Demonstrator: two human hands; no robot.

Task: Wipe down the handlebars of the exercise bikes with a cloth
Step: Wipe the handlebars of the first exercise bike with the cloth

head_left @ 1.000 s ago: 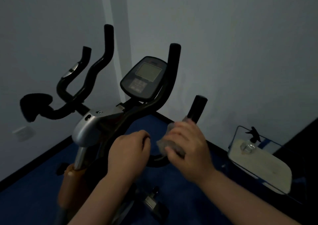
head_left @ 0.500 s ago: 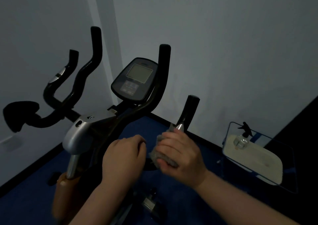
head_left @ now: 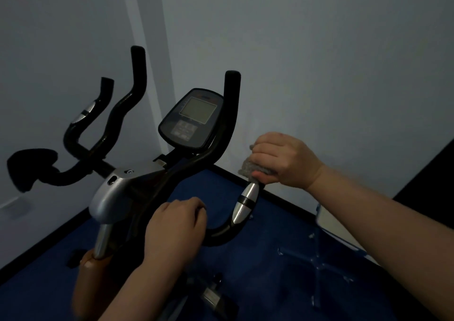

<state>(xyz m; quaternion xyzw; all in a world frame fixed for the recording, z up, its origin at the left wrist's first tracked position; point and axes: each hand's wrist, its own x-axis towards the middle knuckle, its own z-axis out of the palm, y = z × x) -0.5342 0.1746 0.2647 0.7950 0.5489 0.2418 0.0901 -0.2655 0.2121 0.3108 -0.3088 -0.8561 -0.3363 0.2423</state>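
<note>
An exercise bike with black curved handlebars [head_left: 222,234] and a grey console [head_left: 194,119] stands in a dim corner. My right hand [head_left: 282,161] grips a grey cloth [head_left: 248,168] wrapped round the upper end of the near right handlebar, just above its silver sensor band [head_left: 245,201]. The bar's tip is hidden under cloth and hand. My left hand [head_left: 177,225] grips the low bend of the same handlebar near the stem. The far left handlebars [head_left: 118,114] rise free at the left.
White walls close in behind and to the left. Blue floor [head_left: 270,259] lies below. A pale-topped stand with a blue frame [head_left: 326,220] sits at the right, partly behind my right forearm. A pedal [head_left: 211,296] shows low in the middle.
My right hand slid the cloth up the right handlebar from the low bend to the top end, uncovering the silver sensor band. My left hand kept its hold.
</note>
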